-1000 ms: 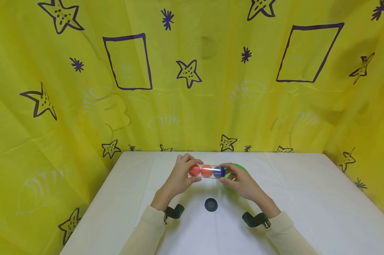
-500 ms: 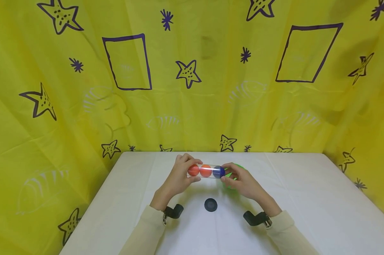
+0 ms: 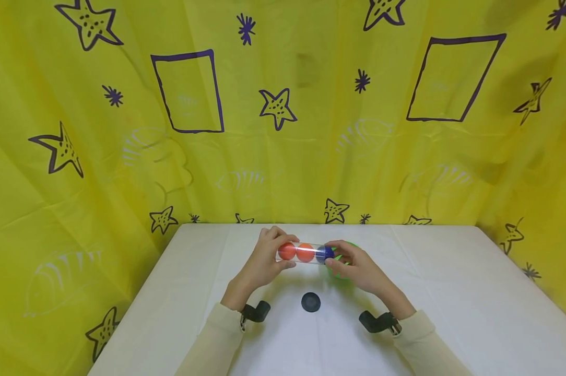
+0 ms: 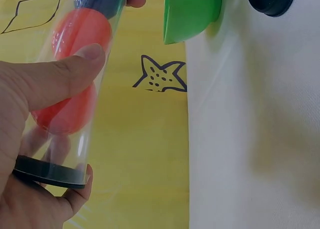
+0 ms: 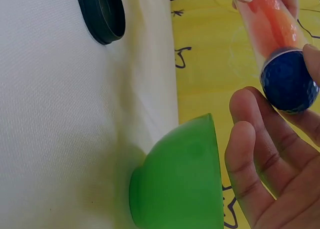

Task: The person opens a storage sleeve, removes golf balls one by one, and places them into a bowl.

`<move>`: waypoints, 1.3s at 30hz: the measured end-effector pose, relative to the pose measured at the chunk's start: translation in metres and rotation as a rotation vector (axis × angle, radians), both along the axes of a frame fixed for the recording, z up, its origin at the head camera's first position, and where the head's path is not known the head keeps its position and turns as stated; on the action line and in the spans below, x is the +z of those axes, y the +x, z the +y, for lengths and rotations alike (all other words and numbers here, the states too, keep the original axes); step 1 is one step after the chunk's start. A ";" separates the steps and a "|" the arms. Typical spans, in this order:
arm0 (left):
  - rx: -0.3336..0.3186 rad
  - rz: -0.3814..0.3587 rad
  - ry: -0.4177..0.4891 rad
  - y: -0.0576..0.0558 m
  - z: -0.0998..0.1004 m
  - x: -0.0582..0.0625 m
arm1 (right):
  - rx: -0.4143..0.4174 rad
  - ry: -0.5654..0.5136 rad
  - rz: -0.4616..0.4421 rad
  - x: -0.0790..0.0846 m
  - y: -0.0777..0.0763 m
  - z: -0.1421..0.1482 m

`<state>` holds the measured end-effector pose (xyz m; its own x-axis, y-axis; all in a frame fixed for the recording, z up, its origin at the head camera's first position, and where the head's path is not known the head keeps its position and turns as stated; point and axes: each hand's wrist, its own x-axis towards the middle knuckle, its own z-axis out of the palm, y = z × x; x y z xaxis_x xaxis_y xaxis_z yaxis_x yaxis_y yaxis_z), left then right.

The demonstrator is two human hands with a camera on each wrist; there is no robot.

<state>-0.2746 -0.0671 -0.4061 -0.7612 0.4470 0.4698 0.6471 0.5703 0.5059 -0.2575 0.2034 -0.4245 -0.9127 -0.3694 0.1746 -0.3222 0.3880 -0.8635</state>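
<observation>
A clear tube point(image 3: 315, 260) lies sideways above the table, with two orange-red balls point(image 3: 305, 253) inside. My left hand point(image 3: 266, 256) grips its left end, thumb across the front; a black cap point(image 4: 50, 172) closes that end in the left wrist view. At the uncapped right end, a blue dimpled ball point(image 5: 289, 81) bulges partly out of the mouth. My right hand point(image 3: 358, 269) pinches this ball between thumb and forefinger, the other fingers spread below it. Behind the right hand, a green bowl point(image 5: 180, 174) stands on the table, partly hidden in the head view.
A loose black cap point(image 3: 310, 302) lies on the white table point(image 3: 208, 282) in front of the hands. Yellow cloth point(image 3: 311, 156) with starfish drawings hangs at the back and sides. Each wrist wears a black camera mount point(image 3: 376, 322).
The blue ball has shifted slightly right, farther out of the tube's mouth, and the orange-red balls have slid a little right. My right hand has edged right; the left hand stays nearly still.
</observation>
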 end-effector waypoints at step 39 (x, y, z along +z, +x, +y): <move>0.039 -0.020 0.039 -0.003 -0.004 -0.004 | -0.175 0.130 0.077 0.001 -0.005 0.018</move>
